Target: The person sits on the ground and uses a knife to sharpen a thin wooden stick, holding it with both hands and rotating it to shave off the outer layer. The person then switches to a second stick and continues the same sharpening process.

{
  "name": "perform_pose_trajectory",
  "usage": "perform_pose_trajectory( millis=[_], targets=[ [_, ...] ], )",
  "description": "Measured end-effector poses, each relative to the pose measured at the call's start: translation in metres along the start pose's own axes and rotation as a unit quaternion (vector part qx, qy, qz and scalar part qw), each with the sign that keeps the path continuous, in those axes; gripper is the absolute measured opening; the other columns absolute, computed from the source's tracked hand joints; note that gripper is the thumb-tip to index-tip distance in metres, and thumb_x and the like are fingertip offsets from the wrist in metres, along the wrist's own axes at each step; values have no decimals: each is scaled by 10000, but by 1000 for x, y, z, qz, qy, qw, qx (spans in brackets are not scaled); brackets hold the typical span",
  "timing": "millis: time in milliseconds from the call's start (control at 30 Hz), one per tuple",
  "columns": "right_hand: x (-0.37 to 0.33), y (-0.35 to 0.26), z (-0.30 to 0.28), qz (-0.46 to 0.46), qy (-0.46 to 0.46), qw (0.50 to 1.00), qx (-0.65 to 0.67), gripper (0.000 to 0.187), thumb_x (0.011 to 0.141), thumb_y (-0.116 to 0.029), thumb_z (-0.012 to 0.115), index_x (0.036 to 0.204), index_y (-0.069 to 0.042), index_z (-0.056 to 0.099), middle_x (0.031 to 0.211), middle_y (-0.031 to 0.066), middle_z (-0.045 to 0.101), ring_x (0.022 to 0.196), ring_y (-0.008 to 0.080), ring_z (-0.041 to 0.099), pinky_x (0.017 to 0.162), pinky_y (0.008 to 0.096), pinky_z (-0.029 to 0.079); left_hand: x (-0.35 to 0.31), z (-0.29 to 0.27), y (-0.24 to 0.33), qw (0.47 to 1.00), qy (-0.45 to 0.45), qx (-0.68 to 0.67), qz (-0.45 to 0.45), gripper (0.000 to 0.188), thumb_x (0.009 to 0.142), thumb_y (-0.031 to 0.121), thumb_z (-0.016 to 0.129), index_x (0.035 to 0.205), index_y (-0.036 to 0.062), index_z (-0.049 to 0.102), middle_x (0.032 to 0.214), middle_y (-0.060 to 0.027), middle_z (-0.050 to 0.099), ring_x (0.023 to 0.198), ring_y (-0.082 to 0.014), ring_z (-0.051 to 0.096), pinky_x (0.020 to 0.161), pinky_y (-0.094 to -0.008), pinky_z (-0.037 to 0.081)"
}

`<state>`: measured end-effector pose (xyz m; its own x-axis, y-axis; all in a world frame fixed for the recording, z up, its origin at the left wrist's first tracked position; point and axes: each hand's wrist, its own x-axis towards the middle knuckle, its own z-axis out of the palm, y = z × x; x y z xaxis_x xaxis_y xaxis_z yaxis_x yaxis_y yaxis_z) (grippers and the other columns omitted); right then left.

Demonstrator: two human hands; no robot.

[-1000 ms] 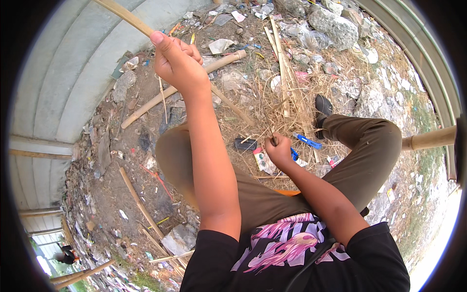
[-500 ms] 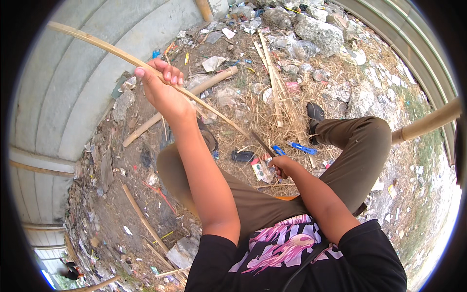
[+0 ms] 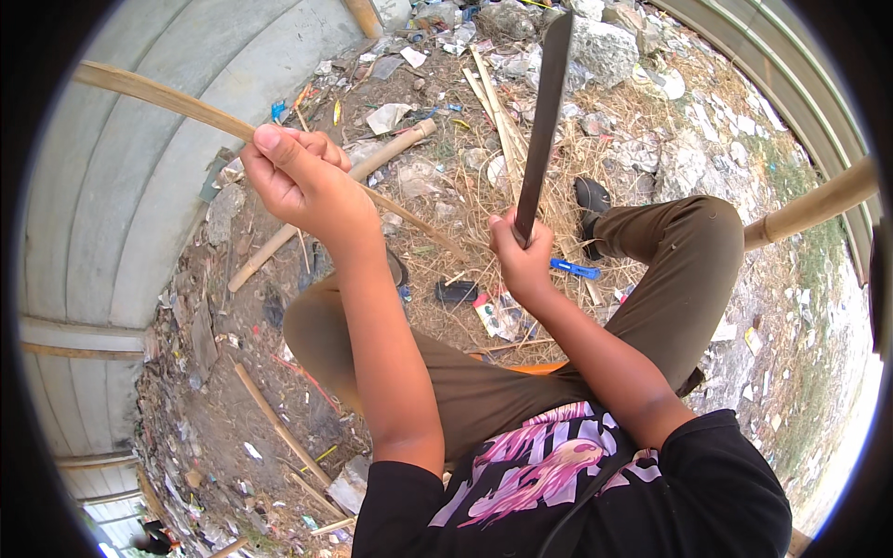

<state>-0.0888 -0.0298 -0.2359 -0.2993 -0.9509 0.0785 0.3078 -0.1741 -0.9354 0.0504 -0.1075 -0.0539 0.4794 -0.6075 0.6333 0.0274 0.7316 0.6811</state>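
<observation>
My left hand (image 3: 302,177) is closed around a long, thin bamboo strip (image 3: 167,95). The strip runs from the upper left, through my fingers, down to a tip over the dry shavings between my feet. In my right hand (image 3: 523,251) is a machete (image 3: 544,130) with a long dark blade, held upright with the blade pointing away from me. My fingers hide its handle. The blade stands apart from the strip, to the right of its lower end.
Several split bamboo strips (image 3: 502,116) lie on shavings ahead. A round bamboo pole (image 3: 395,149) rests beyond my left hand. A blue cutter knife (image 3: 575,269) and a black case (image 3: 457,292) lie between my legs. Rocks (image 3: 600,56) and litter stand farther off, beside a grey wall (image 3: 139,205).
My right hand has swung the machete up from low beside the strip's end to upright. My left hand has turned and shifted slightly left and down, still gripping the strip.
</observation>
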Motion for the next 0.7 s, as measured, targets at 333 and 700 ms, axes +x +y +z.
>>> perform_pose_trajectory(
  millis=[333,700],
  targets=[
    [-46,88,-11,420,-130,867,-234,243,826,-182,623,703,18,560,520,72,494,422,196,505,411,380,383,7,-7,-2,999,22,23,-5,406,1044,440,501,858,103,375,629,38,325,494,-31,249,426,-235,189],
    [-44,82,5,166,-11,973,-158,249,861,-174,637,691,-34,523,539,-17,447,462,89,403,432,317,308,-4,-7,-2,994,-87,-49,-44,521,1004,576,480,782,127,337,594,37,248,470,-68,187,430,-246,121]
  ],
)
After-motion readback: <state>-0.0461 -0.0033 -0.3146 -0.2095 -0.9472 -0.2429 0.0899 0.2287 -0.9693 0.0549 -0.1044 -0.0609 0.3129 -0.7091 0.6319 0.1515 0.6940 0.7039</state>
